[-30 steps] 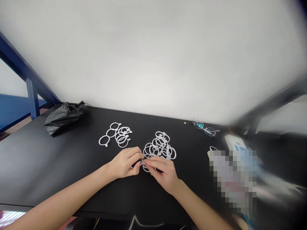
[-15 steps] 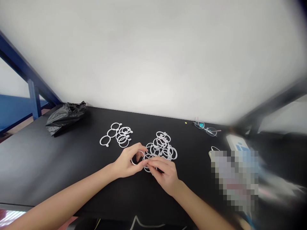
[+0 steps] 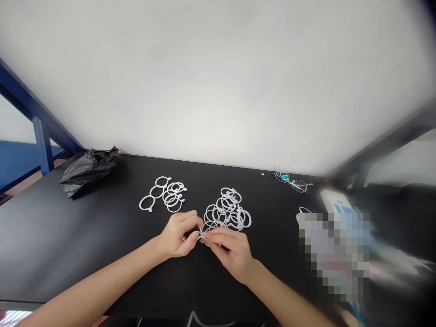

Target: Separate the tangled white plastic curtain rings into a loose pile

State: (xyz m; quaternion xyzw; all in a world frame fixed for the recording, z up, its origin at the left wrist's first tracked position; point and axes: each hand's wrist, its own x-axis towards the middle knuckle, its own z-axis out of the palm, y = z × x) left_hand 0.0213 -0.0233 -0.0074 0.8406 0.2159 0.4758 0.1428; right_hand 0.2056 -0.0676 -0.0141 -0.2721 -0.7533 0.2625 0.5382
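On the black table (image 3: 85, 236), both my hands meet at the near edge of a pile of white plastic rings (image 3: 227, 212). My left hand (image 3: 179, 234) is closed, its fingers curled round a white ring (image 3: 200, 236) that shows only as a sliver between the fingertips. My right hand (image 3: 231, 252) pinches the same ring from the right side. A second, smaller group of white rings (image 3: 165, 194) lies spread out to the left, apart from both hands.
A crumpled black plastic bag (image 3: 89, 169) sits at the table's far left corner. A pair of glasses (image 3: 291, 181) lies near the back edge on the right. A blurred-out object (image 3: 335, 254) fills the right side. A white wall rises behind the table.
Half a second ago my left fingers were spread with the ring open in view; now they have closed round it, and both hands pinch it together again.
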